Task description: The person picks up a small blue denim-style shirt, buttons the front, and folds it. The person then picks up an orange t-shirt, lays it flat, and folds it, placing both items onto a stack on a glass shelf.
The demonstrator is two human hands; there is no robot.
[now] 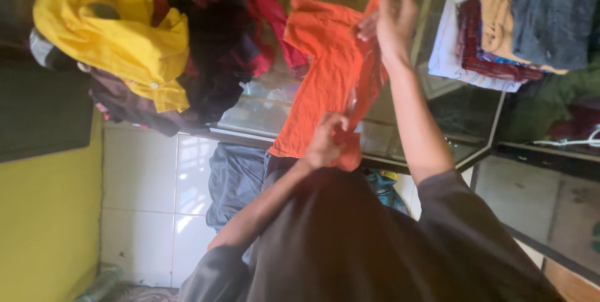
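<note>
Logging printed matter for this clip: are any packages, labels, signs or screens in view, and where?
None that can be told.
Both hands, left hand and right hand, hold an orange shirt over a glass table.
Loose pile of clothes on the left: yellow, dark, red; no tag shows.
Folded stack of clothes on the right: white, plaid, tan, grey; no label shows.

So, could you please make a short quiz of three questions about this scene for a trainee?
1. Which colour is the garment held by both hands?
2. True or false: the folded pile lies beside the right hand.
3. What lies left of the left hand: A) a loose heap with a yellow shirt, B) a basket?

Key: 1. orange; 2. true; 3. A.
</note>
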